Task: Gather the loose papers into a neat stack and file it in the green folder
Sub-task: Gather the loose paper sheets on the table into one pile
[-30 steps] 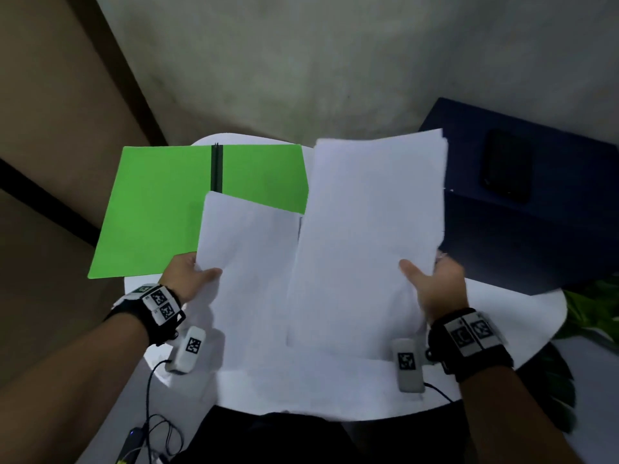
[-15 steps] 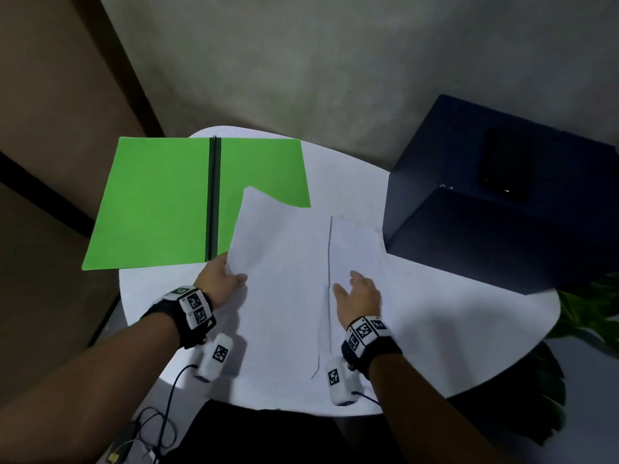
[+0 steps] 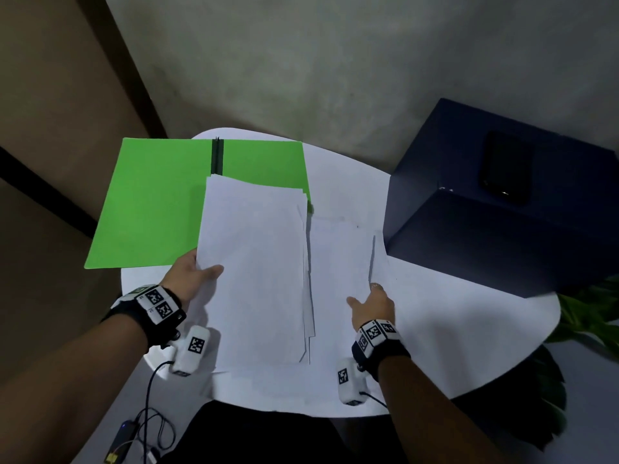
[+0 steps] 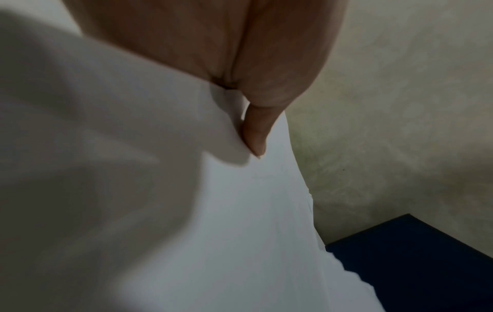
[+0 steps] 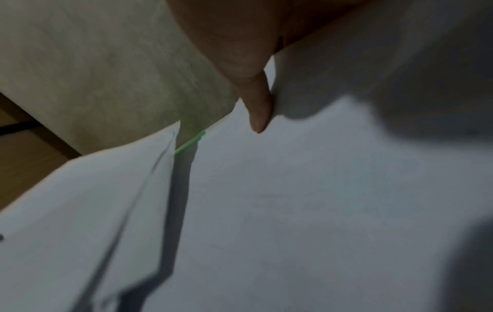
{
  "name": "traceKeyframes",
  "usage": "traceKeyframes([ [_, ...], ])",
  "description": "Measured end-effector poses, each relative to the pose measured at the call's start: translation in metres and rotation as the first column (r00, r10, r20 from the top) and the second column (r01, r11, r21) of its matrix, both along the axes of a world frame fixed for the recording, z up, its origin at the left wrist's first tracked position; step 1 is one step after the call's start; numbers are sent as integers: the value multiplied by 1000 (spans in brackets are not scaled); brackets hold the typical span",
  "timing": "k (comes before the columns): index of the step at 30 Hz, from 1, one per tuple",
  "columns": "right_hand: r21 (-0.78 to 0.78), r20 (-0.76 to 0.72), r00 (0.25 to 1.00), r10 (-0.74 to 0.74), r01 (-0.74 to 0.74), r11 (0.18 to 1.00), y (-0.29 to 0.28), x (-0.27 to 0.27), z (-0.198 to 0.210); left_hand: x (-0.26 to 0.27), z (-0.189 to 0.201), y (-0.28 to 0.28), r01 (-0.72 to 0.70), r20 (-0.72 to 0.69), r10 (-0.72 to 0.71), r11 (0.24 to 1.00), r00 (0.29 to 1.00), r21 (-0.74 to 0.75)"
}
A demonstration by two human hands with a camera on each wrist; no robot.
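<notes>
The green folder (image 3: 157, 202) lies open at the table's far left, its black spine up the middle. My left hand (image 3: 191, 276) grips the left edge of a white paper stack (image 3: 258, 262), thumb (image 4: 256, 130) on top; the stack overlaps the folder's right half. To its right a loose white sheet (image 3: 341, 259) lies with its right edge lifted. My right hand (image 3: 371, 304) pinches that edge, thumb (image 5: 260, 105) above and fingers hidden beneath. In the right wrist view a sliver of the folder (image 5: 190, 143) shows between the papers.
The round white table (image 3: 452, 329) carries everything. A dark blue box (image 3: 485, 236) with a black phone (image 3: 505, 167) on top stands at the right, close to the loose sheet. Green plant leaves (image 3: 589, 313) sit beyond the right rim. Cables (image 3: 147, 430) hang at the near left.
A second ago my right hand held sheets up in the air; those now lie in the left-hand stack. The right hand has since moved right and taken the loose sheet's edge.
</notes>
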State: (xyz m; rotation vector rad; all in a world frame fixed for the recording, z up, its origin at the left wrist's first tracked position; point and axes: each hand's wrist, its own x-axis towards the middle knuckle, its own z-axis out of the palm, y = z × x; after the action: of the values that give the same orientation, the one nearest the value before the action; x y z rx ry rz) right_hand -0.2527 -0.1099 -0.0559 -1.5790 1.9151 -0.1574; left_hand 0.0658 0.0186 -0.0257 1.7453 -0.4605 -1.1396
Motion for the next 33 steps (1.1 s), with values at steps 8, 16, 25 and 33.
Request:
traceKeyframes([
  [8, -267, 189, 980, 62, -10, 964, -24, -38, 86, 7, -8, 1, 75, 56, -78, 996, 995, 52],
  [16, -441, 437, 894, 102, 114, 890, -50, -64, 177, 6, -9, -12, 91, 332, -154, 976, 931, 197],
  [25, -388, 513, 853, 91, 137, 911, -63, -59, 183, 19, 5, -12, 97, 239, -138, 980, 961, 174],
  [33, -47, 304, 948, 90, -80, 996, -45, -5, 65, -12, -10, -23, -57, -201, 104, 972, 974, 228],
])
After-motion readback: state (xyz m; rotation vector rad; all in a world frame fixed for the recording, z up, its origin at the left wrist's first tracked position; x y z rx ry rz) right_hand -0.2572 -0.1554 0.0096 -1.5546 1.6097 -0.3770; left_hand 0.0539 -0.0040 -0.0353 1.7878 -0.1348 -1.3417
